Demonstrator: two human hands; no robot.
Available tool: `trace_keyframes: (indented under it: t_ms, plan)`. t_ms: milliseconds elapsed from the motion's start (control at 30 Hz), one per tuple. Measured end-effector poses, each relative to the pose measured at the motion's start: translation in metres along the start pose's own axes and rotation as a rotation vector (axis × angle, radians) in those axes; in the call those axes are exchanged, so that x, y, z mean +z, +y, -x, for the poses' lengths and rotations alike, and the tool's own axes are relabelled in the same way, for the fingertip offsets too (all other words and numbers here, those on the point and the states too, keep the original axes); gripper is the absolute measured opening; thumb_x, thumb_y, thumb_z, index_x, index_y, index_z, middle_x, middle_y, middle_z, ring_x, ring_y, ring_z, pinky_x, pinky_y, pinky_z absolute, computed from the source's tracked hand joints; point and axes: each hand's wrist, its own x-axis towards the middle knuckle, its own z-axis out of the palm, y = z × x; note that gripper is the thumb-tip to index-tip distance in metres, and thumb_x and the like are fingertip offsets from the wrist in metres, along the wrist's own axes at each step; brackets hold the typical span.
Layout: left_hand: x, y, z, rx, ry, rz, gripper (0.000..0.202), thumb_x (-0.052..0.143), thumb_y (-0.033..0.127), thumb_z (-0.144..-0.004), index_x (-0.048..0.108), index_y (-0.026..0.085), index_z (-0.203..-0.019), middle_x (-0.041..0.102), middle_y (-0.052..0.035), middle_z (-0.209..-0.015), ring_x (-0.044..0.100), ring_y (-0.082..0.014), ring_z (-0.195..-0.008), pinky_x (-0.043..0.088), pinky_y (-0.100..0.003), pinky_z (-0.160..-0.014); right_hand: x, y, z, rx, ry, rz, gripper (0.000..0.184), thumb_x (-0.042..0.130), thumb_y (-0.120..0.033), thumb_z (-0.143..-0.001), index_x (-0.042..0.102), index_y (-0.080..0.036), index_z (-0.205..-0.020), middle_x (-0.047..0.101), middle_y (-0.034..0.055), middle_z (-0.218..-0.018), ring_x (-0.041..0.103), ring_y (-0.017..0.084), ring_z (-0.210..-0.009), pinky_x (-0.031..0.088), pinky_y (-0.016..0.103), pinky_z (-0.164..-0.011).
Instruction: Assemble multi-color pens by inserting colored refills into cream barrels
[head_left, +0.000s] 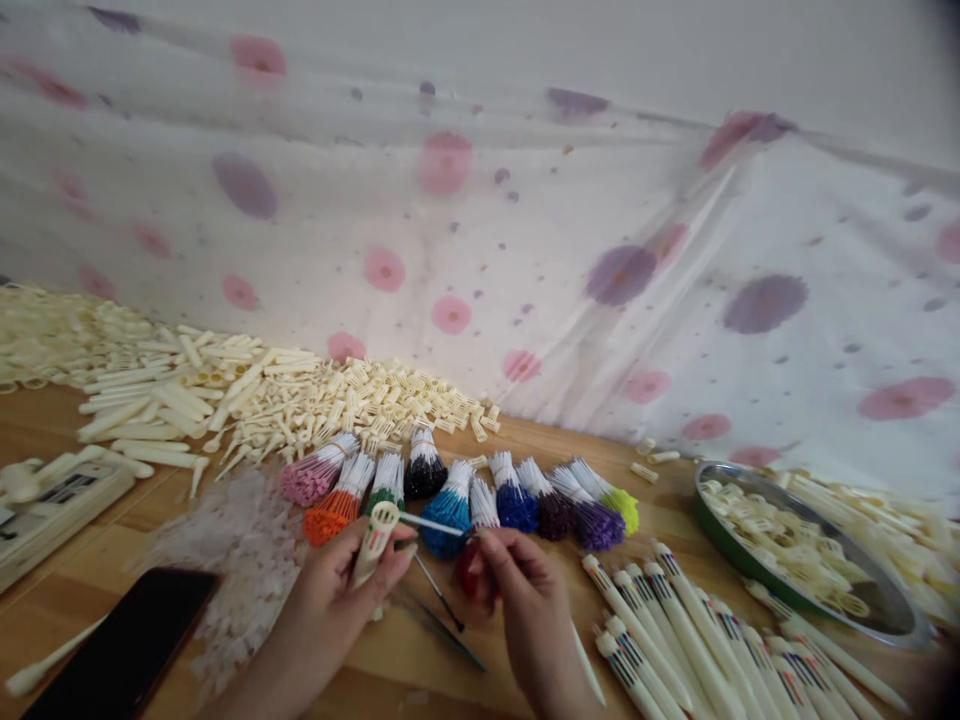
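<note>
My left hand [341,590] is closed round a cream pen barrel [375,540], held upright with its ringed end up. My right hand [517,585] pinches a thin white refill [431,523] whose tip points into the barrel's top. Just beyond both hands lie several bundles of coloured refills [450,500] in a fanned row: pink, orange, green, black, blue, purple, yellow-green. A red bundle sits partly hidden behind my right fingers. Two thin dark refills [442,610] lie on the wooden table between my hands.
Assembled white pens [675,640] lie in a row at the right. A green metal bowl [892,625] of cream parts stands far right. Heaps of cream barrels and small clips [247,395] fill the back left. A black phone [127,645] and a power strip [52,505] lie at left. Spotted cloth hangs behind.
</note>
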Motion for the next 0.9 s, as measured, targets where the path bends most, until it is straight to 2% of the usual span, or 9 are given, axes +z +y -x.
trace_keyframes:
  t_ms: [67, 133, 233, 400, 633, 900]
  plan:
    - [-0.004, 0.001, 0.0, 0.113, -0.069, -0.086, 0.024, 0.054, 0.038, -0.082, 0.065, 0.026, -0.099, 0.066, -0.0016, -0.086, 0.063, -0.0186, -0.077, 0.053, -0.024, -0.064, -0.018, -0.015, -0.01, -0.03, 0.054, 0.02, 0.039, 0.072, -0.052, -0.064, 0.059, -0.016, -0.056, 0.049, -0.0032, -0.047, 0.038, 0.007, -0.039, 0.029, 0.019, -0.038]
    - [-0.007, 0.0, 0.0, 0.217, -0.088, -0.179, 0.028, 0.051, 0.033, -0.085, 0.062, 0.029, -0.11, 0.063, -0.0042, -0.102, 0.063, -0.0204, -0.09, 0.054, -0.023, -0.067, -0.036, -0.031, -0.016, -0.05, 0.075, 0.09, 0.038, 0.073, -0.052, -0.062, 0.061, -0.016, -0.059, 0.047, -0.0035, -0.047, 0.033, 0.006, -0.038, 0.024, 0.019, -0.037]
    - [-0.009, -0.004, 0.0, 0.316, -0.056, -0.283, 0.032, 0.049, 0.03, -0.086, 0.061, 0.029, -0.115, 0.061, -0.0065, -0.106, 0.063, -0.021, -0.093, 0.055, -0.023, -0.071, -0.05, -0.051, -0.013, -0.126, 0.028, 0.28, 0.04, 0.069, -0.053, -0.067, 0.06, -0.016, -0.056, 0.042, -0.0044, -0.044, 0.029, 0.007, -0.039, 0.022, 0.02, -0.038]
    - [-0.008, -0.004, 0.0, 0.42, -0.027, -0.425, 0.029, 0.053, 0.025, -0.085, 0.063, 0.029, -0.113, 0.064, -0.0045, -0.098, 0.064, -0.0196, -0.092, 0.052, -0.026, -0.079, -0.041, -0.063, 0.004, -0.264, -0.036, 0.55, 0.038, 0.06, -0.05, -0.075, 0.059, -0.016, -0.057, 0.043, -0.003, -0.048, 0.035, 0.01, -0.045, 0.028, 0.021, -0.042]
    - [-0.007, -0.001, 0.002, 0.479, -0.096, -0.472, 0.035, 0.05, 0.017, -0.086, 0.058, 0.028, -0.118, 0.063, -0.0029, -0.099, 0.063, -0.017, -0.092, 0.051, -0.024, -0.08, -0.035, -0.061, 0.008, -0.347, -0.103, 0.687, 0.037, 0.052, -0.041, -0.083, 0.052, -0.017, -0.055, 0.044, -0.0023, -0.051, 0.038, 0.01, -0.049, 0.029, 0.02, -0.044]
    - [-0.005, 0.001, 0.004, 0.38, -0.218, -0.474, 0.035, 0.048, 0.017, -0.087, 0.057, 0.026, -0.119, 0.062, -0.0038, -0.098, 0.062, -0.018, -0.092, 0.049, -0.028, -0.083, -0.026, -0.057, 0.008, -0.331, -0.192, 0.687, 0.035, 0.05, -0.037, -0.085, 0.054, -0.016, -0.057, 0.049, -0.0021, -0.051, 0.043, 0.01, -0.049, 0.033, 0.019, -0.046]
